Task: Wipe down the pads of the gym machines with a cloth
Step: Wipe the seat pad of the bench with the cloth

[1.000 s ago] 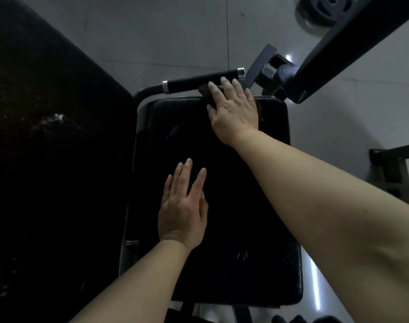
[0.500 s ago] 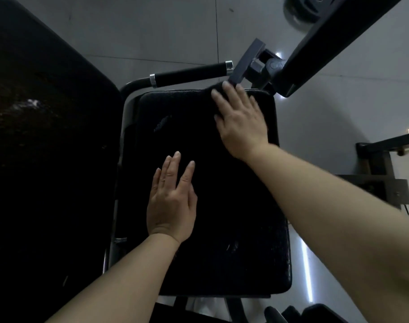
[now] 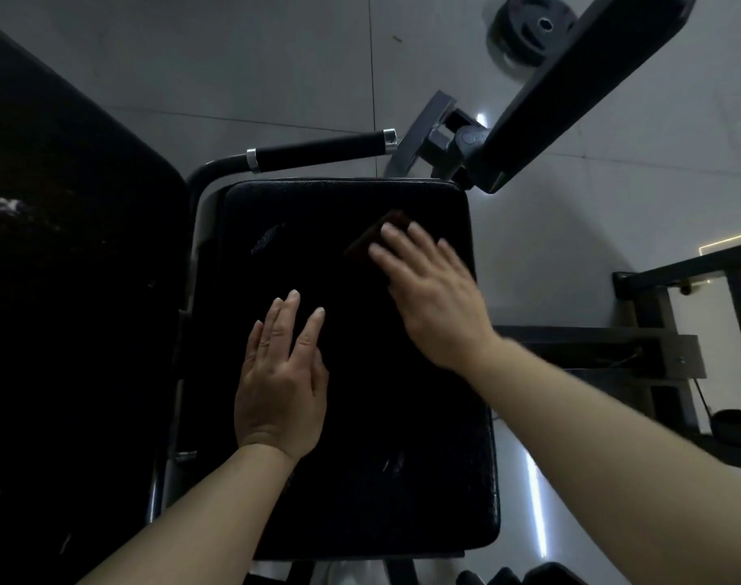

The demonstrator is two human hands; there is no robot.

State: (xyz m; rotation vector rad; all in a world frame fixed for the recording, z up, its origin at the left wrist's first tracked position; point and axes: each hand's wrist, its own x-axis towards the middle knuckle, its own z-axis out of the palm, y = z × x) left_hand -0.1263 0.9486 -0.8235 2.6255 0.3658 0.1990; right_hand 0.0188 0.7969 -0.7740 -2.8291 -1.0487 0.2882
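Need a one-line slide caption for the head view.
Right hand presses a dark cloth on the black seat pad; left hand rests flat.

You have two hands (image 3: pixel 282 386) (image 3: pixel 434 297), one cloth (image 3: pixel 375 234), two black pads (image 3: pixel 343 373) (image 3: pixel 65 289), one handle grip (image 3: pixel 318 152), one weight plate (image 3: pixel 529 31).

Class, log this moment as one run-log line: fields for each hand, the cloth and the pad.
left hand: flat on pad | right hand: pressing cloth | cloth: brown, under fingers | seat pad: black, being wiped
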